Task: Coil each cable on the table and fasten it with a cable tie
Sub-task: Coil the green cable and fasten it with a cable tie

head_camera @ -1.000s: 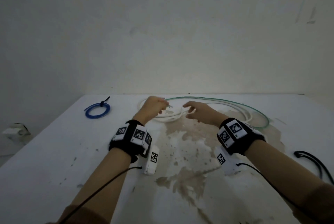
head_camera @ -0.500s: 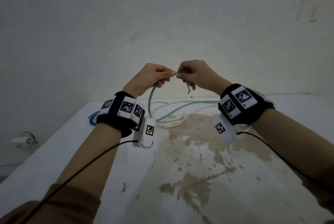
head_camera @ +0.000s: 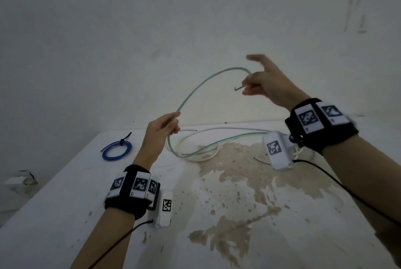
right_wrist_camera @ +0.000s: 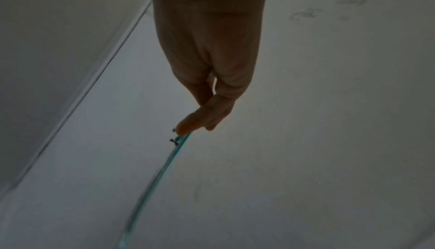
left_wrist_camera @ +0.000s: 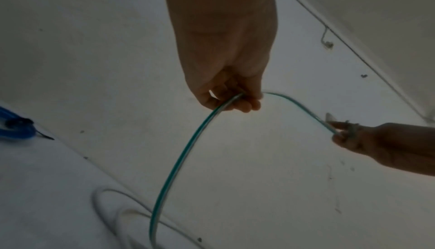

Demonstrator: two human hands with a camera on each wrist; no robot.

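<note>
Head view shows both hands raised above a white table (head_camera: 54,214) whose middle carries a large brown stain (head_camera: 238,182). The left hand (head_camera: 161,132) pinches a green cable (head_camera: 201,82) between thumb and curled fingers, low and close to the table's far edge. The right hand (head_camera: 267,82) is higher and to the right, gripping the same cable near its end, with the index finger stretched out and blurred; a short bent tip of the cable sticks out leftward from that grip. Between the two hands the cable rises in an arch against the pale wall (head_camera: 195,19). Below the left hand it curves down to the table and runs off to the right, lying beside a white cable (head_camera: 208,156) that loops loosely on the tabletop.

Left wrist view confirms the left hand's fingers (left_wrist_camera: 244,104) are closed around the green cable, and the right hand (left_wrist_camera: 376,145) is seen at the far end of the arch. Right wrist view shows the right fingertips (right_wrist_camera: 188,126) pressed together on the cable's end.

At the table's far left lies a blue cable (head_camera: 117,152), already wound into a small ring and bound with a black cable tie (head_camera: 124,138). Black wristbands with square markers sit on both wrists.
</note>
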